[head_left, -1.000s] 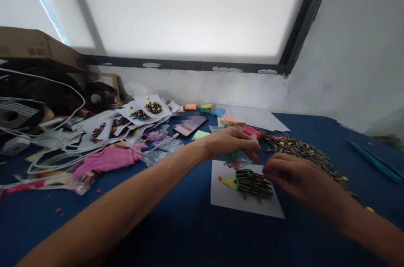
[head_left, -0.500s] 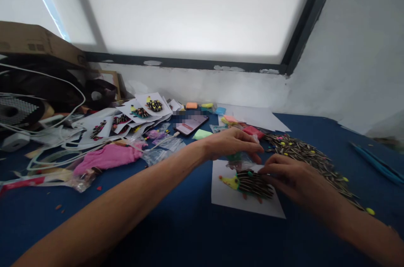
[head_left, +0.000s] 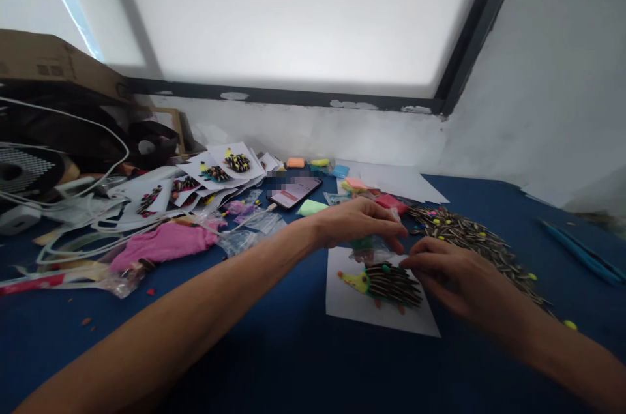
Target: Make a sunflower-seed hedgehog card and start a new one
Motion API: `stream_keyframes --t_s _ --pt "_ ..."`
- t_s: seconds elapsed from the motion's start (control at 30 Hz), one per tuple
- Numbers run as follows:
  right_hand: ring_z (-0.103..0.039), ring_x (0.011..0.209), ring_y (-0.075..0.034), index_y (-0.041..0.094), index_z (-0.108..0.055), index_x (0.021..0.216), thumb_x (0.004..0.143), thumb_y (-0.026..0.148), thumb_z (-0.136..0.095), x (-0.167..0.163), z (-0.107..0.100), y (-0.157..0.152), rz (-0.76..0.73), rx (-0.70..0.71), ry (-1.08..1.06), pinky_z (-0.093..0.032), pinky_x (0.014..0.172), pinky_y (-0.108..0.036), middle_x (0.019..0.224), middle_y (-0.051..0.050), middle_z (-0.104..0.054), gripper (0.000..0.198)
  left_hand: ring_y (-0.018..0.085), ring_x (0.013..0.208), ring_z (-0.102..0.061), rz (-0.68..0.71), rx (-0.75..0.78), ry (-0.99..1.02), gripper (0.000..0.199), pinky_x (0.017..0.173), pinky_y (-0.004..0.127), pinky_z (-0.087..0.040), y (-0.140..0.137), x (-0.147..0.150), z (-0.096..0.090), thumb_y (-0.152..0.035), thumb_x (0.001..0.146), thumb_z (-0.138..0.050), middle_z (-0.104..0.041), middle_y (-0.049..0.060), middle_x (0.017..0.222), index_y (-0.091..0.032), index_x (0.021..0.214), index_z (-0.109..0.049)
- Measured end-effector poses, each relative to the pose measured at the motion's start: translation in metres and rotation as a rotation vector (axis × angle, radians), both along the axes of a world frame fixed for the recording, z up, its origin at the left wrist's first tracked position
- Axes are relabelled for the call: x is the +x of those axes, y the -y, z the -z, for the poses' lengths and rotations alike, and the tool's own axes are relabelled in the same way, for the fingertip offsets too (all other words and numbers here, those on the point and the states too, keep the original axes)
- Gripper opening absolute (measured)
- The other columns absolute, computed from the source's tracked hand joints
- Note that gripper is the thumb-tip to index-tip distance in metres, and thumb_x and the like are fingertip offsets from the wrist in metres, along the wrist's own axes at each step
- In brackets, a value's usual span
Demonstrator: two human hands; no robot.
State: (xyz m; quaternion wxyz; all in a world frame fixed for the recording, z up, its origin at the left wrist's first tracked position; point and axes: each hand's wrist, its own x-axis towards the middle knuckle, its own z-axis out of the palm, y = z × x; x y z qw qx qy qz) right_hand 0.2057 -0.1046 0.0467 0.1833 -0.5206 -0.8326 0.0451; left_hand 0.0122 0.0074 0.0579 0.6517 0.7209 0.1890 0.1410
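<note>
A hedgehog figure (head_left: 388,283) with a yellow clay face and a back of striped sunflower seeds lies on a white paper sheet (head_left: 349,306). A small green clay bit sits among its seeds. Above the sheet's far edge, my left hand (head_left: 364,221) is closed on a clear plastic bag (head_left: 369,250) with green clay in it. My right hand (head_left: 443,264) is pinched beside the hedgehog's back, its fingertips close to the seeds. Whatever those fingertips hold is too small to make out.
A heap of sunflower seeds (head_left: 469,241) spreads on the right, before a blue pouch-like item (head_left: 580,251). Clay packs, including a red one (head_left: 391,203), lie behind my hands. A phone (head_left: 296,192), finished hedgehog sheets (head_left: 239,163), cables and a pink cloth (head_left: 163,244) crowd the left.
My right fingertips have shifted very slightly at the hedgehog's back. My left hand stays on the plastic bag, and the whole view has drifted a little.
</note>
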Motion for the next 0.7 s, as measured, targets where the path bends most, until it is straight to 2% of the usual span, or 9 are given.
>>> stream_keyframes --t_s 0.13,0.43,0.6,0.7 --pt "-0.065 0.067 -0.016 0.022 -0.071 0.088 0.091 0.023 -0.044 -0.0003 -0.0026 0.0008 0.002 0.003 0.02 -0.05 0.058 -0.03 0.09 -0.007 -0.068 0.027 0.008 0.062 -0.056 0.009 -0.018 -0.006 0.022 0.067 0.026 -0.052 0.0002 -0.0003 0.0008 -0.033 0.091 -0.06 -0.071 0.006 0.09 -0.015 0.098 -0.072" --pt "-0.065 0.069 -0.017 0.023 -0.07 0.084 0.089 0.022 -0.045 -0.0009 -0.0064 0.0022 -0.009 -0.009 -0.016 -0.05 0.058 -0.03 0.09 -0.007 -0.07 0.025 0.012 0.078 -0.062 -0.001 0.042 0.008 0.022 0.078 0.026 -0.052 -0.0017 0.0009 0.0027 -0.032 0.09 -0.061 -0.072 0.006 0.089 -0.015 0.096 -0.073" --pt "-0.066 0.068 -0.017 0.023 -0.07 0.085 0.089 0.021 -0.045 -0.002 -0.0061 0.0029 -0.007 -0.016 0.013 -0.051 0.058 -0.03 0.091 -0.007 -0.069 0.025 0.01 0.065 -0.057 -0.015 0.013 -0.025 0.022 0.073 0.026 -0.052 0.0021 0.0015 -0.0001 -0.031 0.091 -0.06 -0.072 0.006 0.088 -0.014 0.098 -0.072" --pt "-0.067 0.069 -0.017 0.023 -0.071 0.09 0.09 0.02 -0.043 -0.0025 -0.0061 0.0029 -0.013 -0.034 0.04 -0.051 0.06 -0.031 0.093 -0.007 -0.069 0.028 0.009 0.064 -0.056 -0.031 -0.008 -0.049 0.021 0.07 0.025 -0.051 0.0052 0.001 -0.0031 -0.028 0.091 -0.059 -0.072 0.007 0.091 -0.014 0.098 -0.073"
